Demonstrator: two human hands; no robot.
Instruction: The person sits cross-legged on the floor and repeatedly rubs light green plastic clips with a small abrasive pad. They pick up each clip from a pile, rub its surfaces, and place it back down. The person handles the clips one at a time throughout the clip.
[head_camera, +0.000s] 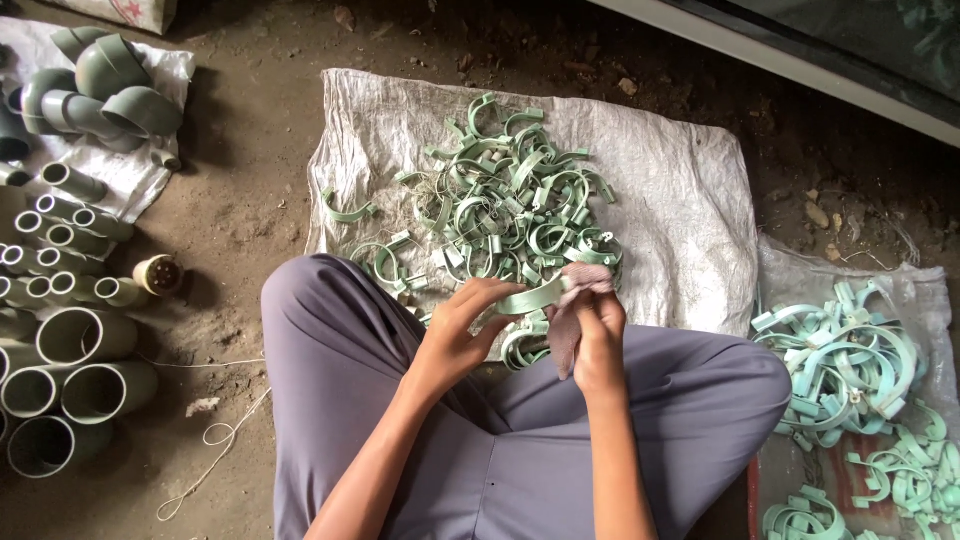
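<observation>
Grey-green pipe fittings (75, 300) at far left: elbows heaped on a white cloth, straight sockets stood on end on the dirt floor, a loose string beside them. Centre, a pale woven sack (680, 190) spread flat, carrying a tangled heap of clamps (505, 205), light green half-round saddles. Nearer, crossed legs in grey-violet trousers. Above the lap, left hand (455, 335) with fingers curled round one end of a single pipe clamp (530, 296), pinching it from the side. Right hand (600, 335) closed on a pinkish rag (572, 310), pressing it against the clamp's other end. Right again, a cleaner mint-coloured pile (850, 365) on a second sack.

Likely trouble: a thin curved strip held only at its tips, liable to spring loose or twist out under rubbing pressure and drop back into the heap; rag snagging on a lug.
</observation>
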